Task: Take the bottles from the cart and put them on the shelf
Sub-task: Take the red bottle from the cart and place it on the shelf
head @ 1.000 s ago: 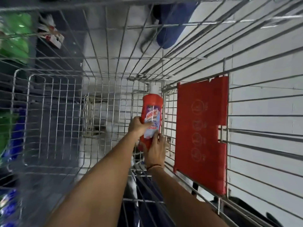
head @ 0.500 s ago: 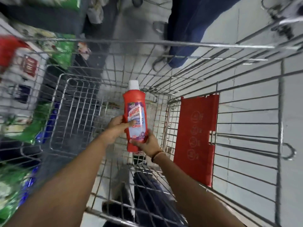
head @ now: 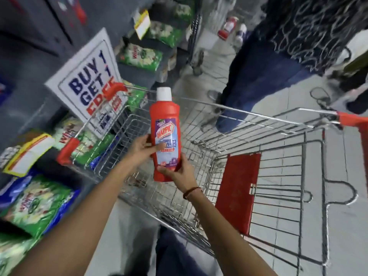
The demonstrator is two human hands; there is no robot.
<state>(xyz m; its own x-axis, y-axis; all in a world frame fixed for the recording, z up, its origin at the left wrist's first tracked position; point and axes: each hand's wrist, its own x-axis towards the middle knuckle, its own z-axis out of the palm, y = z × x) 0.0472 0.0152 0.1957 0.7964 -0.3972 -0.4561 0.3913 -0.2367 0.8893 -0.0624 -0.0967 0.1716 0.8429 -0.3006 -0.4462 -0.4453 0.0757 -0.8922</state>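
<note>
Here, red bottle (head: 165,134) upright (white cap up), left hand (head: 143,146) and right hand (head: 180,172) grips clasping it.

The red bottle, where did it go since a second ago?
The red bottle went up, from low inside the cart to above its rim, toward the shelves. Nothing was let go: the left hand and the right hand kept holding it, upright, white cap on top.

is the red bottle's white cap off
No, the white cap sits on top of the upright red bottle, which the left hand and right hand hold.
</note>
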